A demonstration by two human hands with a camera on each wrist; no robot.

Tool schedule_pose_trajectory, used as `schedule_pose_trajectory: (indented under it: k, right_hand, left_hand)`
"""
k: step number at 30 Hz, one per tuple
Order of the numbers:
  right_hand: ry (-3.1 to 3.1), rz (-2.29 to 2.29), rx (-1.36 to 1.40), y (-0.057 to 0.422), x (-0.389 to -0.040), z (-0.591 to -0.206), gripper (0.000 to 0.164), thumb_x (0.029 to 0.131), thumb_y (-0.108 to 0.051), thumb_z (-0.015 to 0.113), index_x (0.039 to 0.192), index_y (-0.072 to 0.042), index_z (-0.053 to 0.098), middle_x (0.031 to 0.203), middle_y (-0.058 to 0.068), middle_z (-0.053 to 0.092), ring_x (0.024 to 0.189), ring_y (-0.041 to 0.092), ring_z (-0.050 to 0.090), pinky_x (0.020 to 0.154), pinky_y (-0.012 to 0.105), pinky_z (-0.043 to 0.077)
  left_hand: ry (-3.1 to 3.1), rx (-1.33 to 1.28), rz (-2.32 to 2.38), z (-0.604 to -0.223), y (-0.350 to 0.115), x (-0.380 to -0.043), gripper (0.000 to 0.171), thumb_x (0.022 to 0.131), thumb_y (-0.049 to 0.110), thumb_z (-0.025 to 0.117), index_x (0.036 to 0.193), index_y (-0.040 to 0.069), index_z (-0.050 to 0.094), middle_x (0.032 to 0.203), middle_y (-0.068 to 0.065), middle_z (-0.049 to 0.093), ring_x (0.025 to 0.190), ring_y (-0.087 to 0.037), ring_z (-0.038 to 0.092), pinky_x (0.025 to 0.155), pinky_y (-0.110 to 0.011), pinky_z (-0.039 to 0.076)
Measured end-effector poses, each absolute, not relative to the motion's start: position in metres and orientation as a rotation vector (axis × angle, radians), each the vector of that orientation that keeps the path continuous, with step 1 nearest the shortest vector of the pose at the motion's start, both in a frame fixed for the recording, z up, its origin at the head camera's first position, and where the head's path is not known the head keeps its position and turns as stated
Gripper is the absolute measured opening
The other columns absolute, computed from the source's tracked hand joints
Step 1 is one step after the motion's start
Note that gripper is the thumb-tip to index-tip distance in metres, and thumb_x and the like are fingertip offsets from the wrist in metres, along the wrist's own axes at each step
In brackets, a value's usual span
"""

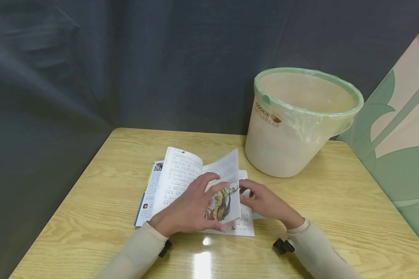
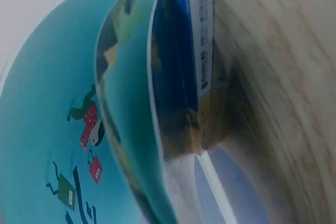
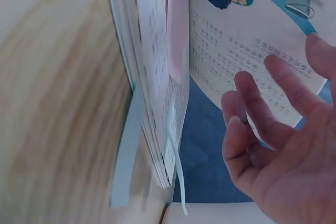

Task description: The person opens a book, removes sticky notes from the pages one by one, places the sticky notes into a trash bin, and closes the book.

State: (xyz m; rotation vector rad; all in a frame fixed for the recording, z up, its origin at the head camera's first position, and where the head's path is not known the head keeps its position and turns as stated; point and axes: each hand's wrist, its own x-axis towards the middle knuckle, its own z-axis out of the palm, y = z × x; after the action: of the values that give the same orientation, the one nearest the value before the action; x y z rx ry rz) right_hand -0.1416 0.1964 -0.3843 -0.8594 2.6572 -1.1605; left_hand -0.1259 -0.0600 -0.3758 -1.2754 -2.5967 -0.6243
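Note:
An open book [image 1: 181, 174] lies on the table, and one of its pages [image 1: 232, 205], with a coloured drawing, stands raised near the middle. Over this page my left hand [image 1: 192, 205] spreads its fingers, its thumb low by the page's bottom edge. My right hand [image 1: 267, 203] is at the page's right edge, fingers loosely bent; in the right wrist view its fingers [image 3: 273, 124] are beside a printed page [image 3: 231, 51], with no clear grip. A pale blue ribbon [image 3: 127, 150] hangs from the book. The left wrist view shows a teal illustrated sheet [image 2: 58, 108].
Under the book's left side another printed book or sheet [image 1: 144, 211] sticks out. A cream bin [image 1: 276, 143] with a green rim and clear liner stands at the back right of the wooden table [image 1: 90, 186]. Dark cloth [image 1: 195, 69] hangs behind.

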Motion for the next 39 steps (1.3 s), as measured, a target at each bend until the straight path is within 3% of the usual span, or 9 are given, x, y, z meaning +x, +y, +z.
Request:
schedule_pose_trajectory:
  k: [4,7,10,13,16,21,32,39]
  right_hand:
    - [2.607,-1.131,-0.986,0.194,-0.139,-0.385,0.021,0.096,-0.022,0.052,0.116,-0.026,0.058,0.111,-0.003,0.06,0.101,0.014,0.052,0.08,0.043,0.05]
    - [2.588,-1.113,-1.054,0.193,-0.139,-0.386,0.029,0.096,-0.023,0.051,0.125,-0.023,0.058,0.122,0.0,0.06,0.111,0.017,0.05,0.088,0.051,0.048]
    - [2.602,-1.034,-1.076,0.194,-0.14,-0.39,0.034,0.095,-0.021,0.053,0.129,-0.021,0.057,0.127,0.002,0.059,0.117,0.019,0.048,0.094,0.055,0.044]
    - [2.634,-0.884,-1.081,0.194,-0.14,-0.394,0.034,0.093,-0.018,0.056,0.127,-0.018,0.059,0.126,0.007,0.06,0.116,0.024,0.048,0.094,0.057,0.043]
    - [2.669,-0.747,-1.067,0.194,-0.138,-0.397,0.034,0.091,-0.02,0.059,0.124,-0.016,0.061,0.127,0.012,0.058,0.116,0.028,0.047,0.093,0.057,0.043]
    - [2.69,-0.683,-1.074,0.193,-0.136,-0.397,0.034,0.089,-0.024,0.061,0.122,-0.015,0.063,0.128,0.013,0.057,0.118,0.03,0.046,0.094,0.058,0.042]
    - [2.693,-0.634,-1.052,0.196,-0.135,-0.396,0.034,0.089,-0.024,0.062,0.122,-0.016,0.063,0.13,0.012,0.056,0.12,0.029,0.045,0.096,0.057,0.042]
    - [2.676,-0.568,-1.003,0.201,-0.134,-0.393,0.033,0.093,-0.024,0.056,0.124,-0.017,0.063,0.133,0.01,0.055,0.123,0.029,0.043,0.099,0.056,0.041]
  left_hand:
    - [-2.483,-1.36,-0.518,-0.375,-0.056,-0.122,0.075,0.076,0.065,0.061,0.142,0.043,0.032,0.154,-0.008,0.015,0.141,-0.027,0.004,0.11,-0.055,0.029]
    - [-2.447,-1.377,-0.501,-0.372,-0.057,-0.122,0.06,0.078,0.059,0.061,0.132,0.035,0.048,0.155,-0.006,0.015,0.142,-0.028,0.002,0.111,-0.056,0.028]
    - [-2.417,-1.388,-0.494,-0.368,-0.059,-0.124,0.049,0.079,0.062,0.059,0.111,0.025,0.057,0.152,-0.001,0.028,0.142,-0.023,0.007,0.111,-0.058,0.025]
    - [-2.38,-1.403,-0.456,-0.363,-0.064,-0.126,0.044,0.083,0.064,0.051,0.094,0.023,0.059,0.139,0.004,0.049,0.14,-0.017,0.015,0.111,-0.062,0.021]
    - [-2.346,-1.408,-0.423,-0.357,-0.07,-0.127,0.046,0.09,0.063,0.038,0.087,0.022,0.059,0.121,0.006,0.062,0.137,-0.013,0.023,0.11,-0.064,0.018]
    - [-2.321,-1.353,-0.389,-0.346,-0.082,-0.128,0.055,0.094,0.062,0.026,0.091,0.022,0.063,0.104,0.009,0.064,0.131,-0.015,0.035,0.106,-0.067,0.017]
    - [-2.627,-1.03,-0.093,-0.326,-0.106,-0.124,0.054,0.088,0.066,0.039,0.112,0.029,0.068,0.097,0.01,0.065,0.098,-0.012,0.047,0.095,-0.063,0.024]
    - [-2.826,-0.871,0.04,-0.328,-0.115,-0.123,0.032,0.088,0.047,0.057,0.105,0.022,0.069,0.093,-0.001,0.059,0.09,-0.02,0.049,0.097,-0.064,0.027]
